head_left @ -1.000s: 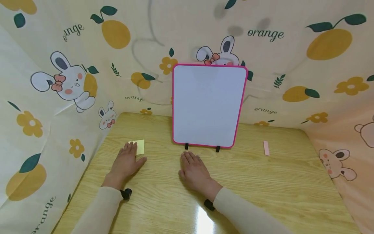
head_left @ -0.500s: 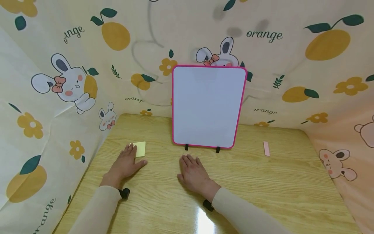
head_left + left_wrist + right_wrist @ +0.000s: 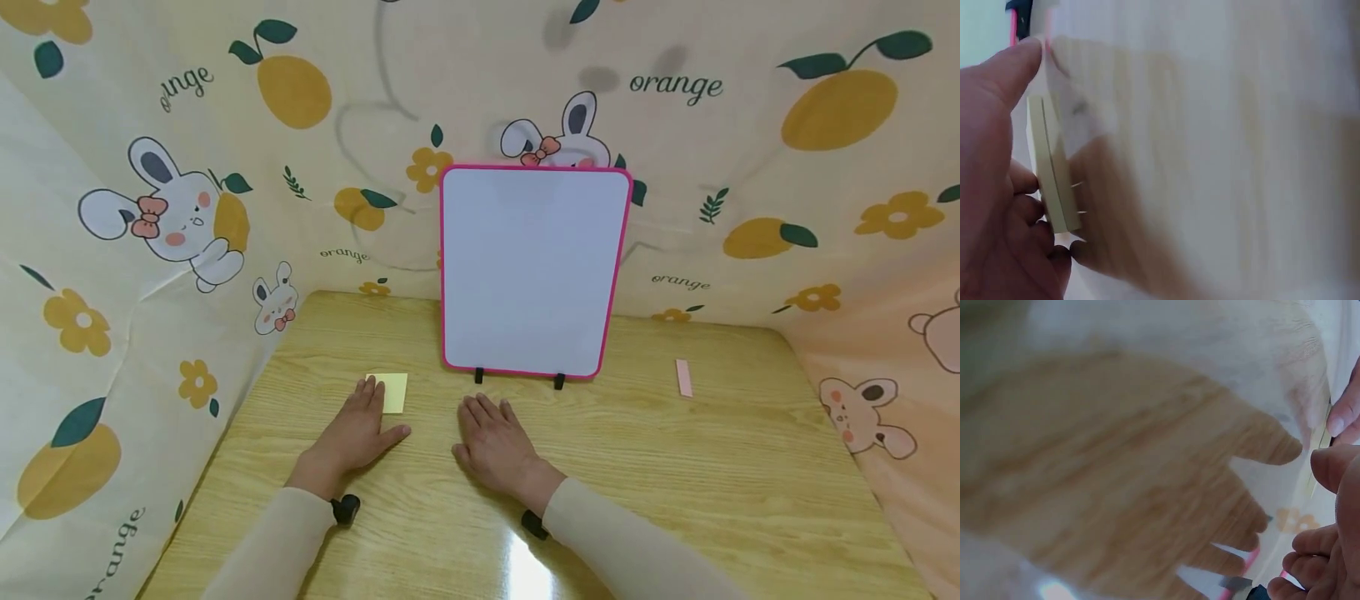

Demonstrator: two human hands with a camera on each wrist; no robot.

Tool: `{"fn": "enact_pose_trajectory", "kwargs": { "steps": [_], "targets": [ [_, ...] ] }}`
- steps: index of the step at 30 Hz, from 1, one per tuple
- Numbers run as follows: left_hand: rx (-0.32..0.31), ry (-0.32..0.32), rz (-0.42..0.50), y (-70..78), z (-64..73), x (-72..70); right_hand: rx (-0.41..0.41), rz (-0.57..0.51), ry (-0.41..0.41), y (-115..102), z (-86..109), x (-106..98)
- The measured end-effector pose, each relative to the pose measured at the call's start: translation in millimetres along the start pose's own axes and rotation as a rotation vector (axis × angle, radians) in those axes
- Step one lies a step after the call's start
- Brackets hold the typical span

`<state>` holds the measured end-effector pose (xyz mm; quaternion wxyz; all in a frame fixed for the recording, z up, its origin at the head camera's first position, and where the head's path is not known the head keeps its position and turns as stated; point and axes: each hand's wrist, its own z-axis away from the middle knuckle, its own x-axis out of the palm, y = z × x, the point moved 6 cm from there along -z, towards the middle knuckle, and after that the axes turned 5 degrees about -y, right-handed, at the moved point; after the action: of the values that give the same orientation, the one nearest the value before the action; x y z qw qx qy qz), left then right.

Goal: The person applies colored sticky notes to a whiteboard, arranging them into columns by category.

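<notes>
A pad of yellow sticky notes (image 3: 395,393) lies on the wooden table, left of the whiteboard. Straight fingers of my left hand (image 3: 354,432) rest on its left part and cover some of it; the thumb stretches out below its near edge. In the left wrist view the pad (image 3: 1044,165) shows its thick side edge close to the fingertips. My right hand (image 3: 495,442) holds nothing and lies palm down, fingers extended, in front of the whiteboard (image 3: 532,275). The right wrist view shows its fingers (image 3: 1313,556) low over the glossy tabletop.
The pink-framed whiteboard stands upright on black feet (image 3: 479,376) at the back centre. A small pink strip (image 3: 683,378) lies to the right on the table (image 3: 675,475). A printed cloth (image 3: 360,83) hangs around the back and sides.
My left hand has slid right and slightly toward me, and the sticky note pad has moved along under its fingers. My right hand has shifted a little toward me.
</notes>
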<state>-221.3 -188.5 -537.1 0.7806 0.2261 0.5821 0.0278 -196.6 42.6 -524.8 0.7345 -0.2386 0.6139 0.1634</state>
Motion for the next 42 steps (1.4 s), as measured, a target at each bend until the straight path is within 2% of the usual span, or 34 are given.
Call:
{"fn": "enact_pose_trajectory", "kwargs": {
  "steps": [8, 12, 19, 30, 37, 42],
  "targets": [
    [0.014, -0.061, 0.034, 35.5, -5.2, 11.8, 0.0, -0.001, -0.006, -1, 0.7, 0],
    [0.031, -0.087, 0.0, 54.9, -9.0, 16.8, 0.003, 0.014, 0.003, 1, 2.1, -1],
    [0.093, -0.089, -0.044, 86.2, -15.9, 27.3, -0.019, 0.035, 0.016, 7, 6.9, -1],
    [0.162, -0.159, -0.081, 133.3, -23.7, 43.7, -0.041, 0.038, 0.006, 31, 22.6, -2],
    [0.203, -0.183, -0.062, 150.5, -20.7, 44.1, -0.057, 0.037, 0.034, 49, 38.5, -6],
    [0.244, -0.15, -0.074, 145.5, -17.2, 35.9, -0.077, 0.034, 0.025, 58, 44.0, -7]
  ]
}}
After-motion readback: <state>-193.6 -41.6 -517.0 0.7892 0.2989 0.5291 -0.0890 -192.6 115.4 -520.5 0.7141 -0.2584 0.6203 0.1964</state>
